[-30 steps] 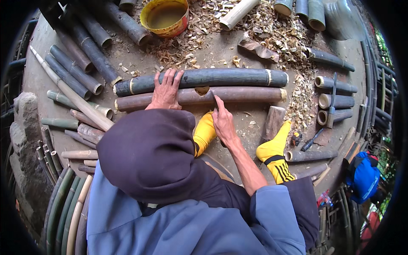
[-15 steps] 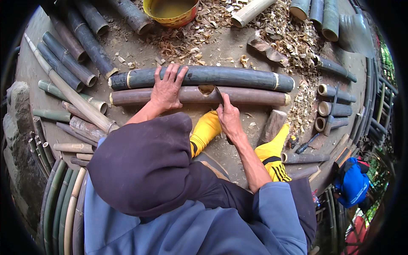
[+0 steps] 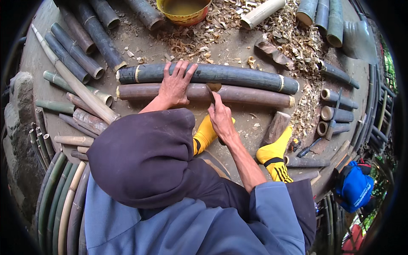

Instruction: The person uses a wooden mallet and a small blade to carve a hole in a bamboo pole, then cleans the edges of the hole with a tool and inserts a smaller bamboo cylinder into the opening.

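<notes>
Two bamboo lengths lie side by side on the ground. The farther one, a dark bamboo pole (image 3: pixel 238 75), touches the brown bamboo pole (image 3: pixel 255 95) or nearly so. A pale notch (image 3: pixel 216 87) is cut in the brown pole near its middle. My left hand (image 3: pixel 174 87) spans both poles left of the notch, fingers over the dark one, thumb side on the brown one. In my right hand (image 3: pixel 223 121) is a knife (image 3: pixel 210 93), its dark blade against the brown pole just left of the notch. The fist hides most of the handle.
My yellow-socked feet (image 3: pixel 275 148) rest near the poles, beside a short wood block (image 3: pixel 276 127). Wood shavings (image 3: pixel 299 40) cover the far ground near a yellow-red bucket (image 3: pixel 185 12). Cut bamboo pieces (image 3: pixel 74 55) lie left and right. A long tool (image 3: pixel 335 112) rests across right-hand pieces.
The knife blade has gone from the right side of the notch to its left side. The notch now sits closer to the dark pole. My left hand keeps its place on the poles.
</notes>
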### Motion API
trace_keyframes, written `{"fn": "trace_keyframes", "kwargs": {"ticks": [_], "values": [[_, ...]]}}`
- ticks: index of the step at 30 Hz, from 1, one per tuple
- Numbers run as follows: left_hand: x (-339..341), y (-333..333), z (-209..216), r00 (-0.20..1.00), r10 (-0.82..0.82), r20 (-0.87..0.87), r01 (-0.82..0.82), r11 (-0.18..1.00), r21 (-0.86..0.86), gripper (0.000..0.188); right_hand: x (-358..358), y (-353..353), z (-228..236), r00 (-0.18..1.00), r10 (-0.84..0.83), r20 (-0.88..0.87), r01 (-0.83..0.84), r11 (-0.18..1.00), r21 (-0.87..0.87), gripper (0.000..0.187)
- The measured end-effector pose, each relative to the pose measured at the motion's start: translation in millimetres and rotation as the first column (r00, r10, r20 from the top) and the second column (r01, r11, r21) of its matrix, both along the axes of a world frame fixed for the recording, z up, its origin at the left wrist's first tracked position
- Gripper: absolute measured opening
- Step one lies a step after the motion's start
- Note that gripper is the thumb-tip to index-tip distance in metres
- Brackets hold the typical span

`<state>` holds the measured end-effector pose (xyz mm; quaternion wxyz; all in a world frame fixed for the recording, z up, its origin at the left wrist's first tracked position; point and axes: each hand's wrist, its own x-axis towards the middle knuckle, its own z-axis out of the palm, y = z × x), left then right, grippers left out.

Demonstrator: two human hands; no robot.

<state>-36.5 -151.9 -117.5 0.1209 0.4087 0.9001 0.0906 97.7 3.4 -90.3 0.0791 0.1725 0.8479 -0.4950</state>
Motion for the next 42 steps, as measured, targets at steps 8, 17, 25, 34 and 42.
{"fn": "trace_keyframes", "kwargs": {"ticks": [8,17,25,34,42], "values": [[2.9,0.2,-1.8,1.0,0.001,0.007,-0.001,1.0,-0.013,0.125,-2.0,-8.0,-5.0,0.999,-0.019,0.029,0.017,0.998,0.054,0.036],[4.3,-5.2,-2.3,1.0,0.007,-0.003,-0.007,1.0,-0.001,0.125,-7.6,-13.0,-0.5,0.992,0.009,0.128,-0.02,0.997,0.077,0.032],[-2.3,2.6,-1.3,1.0,-0.02,0.003,0.02,1.0,0.003,0.126,-109.7,50.7,126.9,0.799,-0.256,-0.544,0.264,0.962,-0.065,0.021],[8.4,5.6,-0.4,0.999,0.049,-0.004,-0.049,0.997,-0.064,0.128,30.3,295.9,42.4,0.808,-0.507,-0.301,0.58,0.59,0.562,0.038],[38.2,10.0,8.9,0.993,0.033,-0.114,-0.044,0.994,-0.097,0.113,146.8,346.0,-63.4,0.746,-0.665,-0.013,0.487,0.532,0.693,0.055]]}}
